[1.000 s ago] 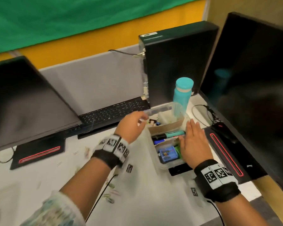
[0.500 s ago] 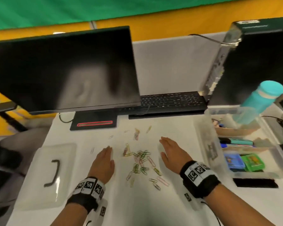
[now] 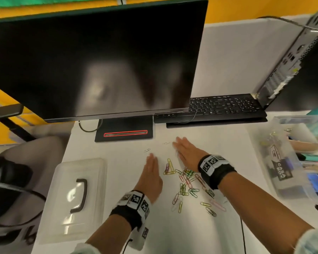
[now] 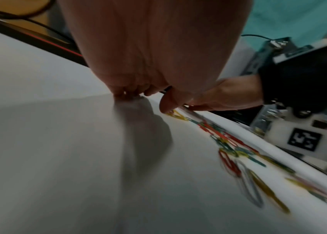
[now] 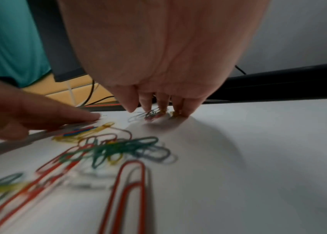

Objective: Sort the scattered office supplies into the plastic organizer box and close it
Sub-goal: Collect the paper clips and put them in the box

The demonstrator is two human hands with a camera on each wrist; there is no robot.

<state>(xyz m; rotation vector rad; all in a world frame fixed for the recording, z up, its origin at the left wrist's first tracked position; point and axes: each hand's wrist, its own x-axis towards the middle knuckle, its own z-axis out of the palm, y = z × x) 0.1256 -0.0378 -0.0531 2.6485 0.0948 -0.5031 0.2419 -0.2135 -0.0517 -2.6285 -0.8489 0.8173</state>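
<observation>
Several coloured paper clips (image 3: 186, 182) lie scattered on the white desk between my hands. My left hand (image 3: 151, 173) stands on its edge left of the pile, fingers straight, fingertips on the desk (image 4: 126, 95). My right hand (image 3: 185, 151) lies flat beyond the pile, its fingertips (image 5: 150, 114) pressing on a few clips (image 5: 148, 114). The clear organizer box (image 3: 283, 162) stands open at the right edge with markers and small boxes inside. Its clear lid (image 3: 73, 198) with a dark handle lies on the desk to the left.
A large black monitor (image 3: 99, 57) on a stand (image 3: 125, 132) fills the back. A black keyboard (image 3: 220, 109) and a computer tower (image 3: 301, 70) stand at the back right. Two stray clips (image 3: 147, 150) lie near the stand. A cable runs along my right arm.
My head turned left, away from the box. Both hands left the box for the clip pile, then slid forward; the left turned onto its edge, the right reached farther back.
</observation>
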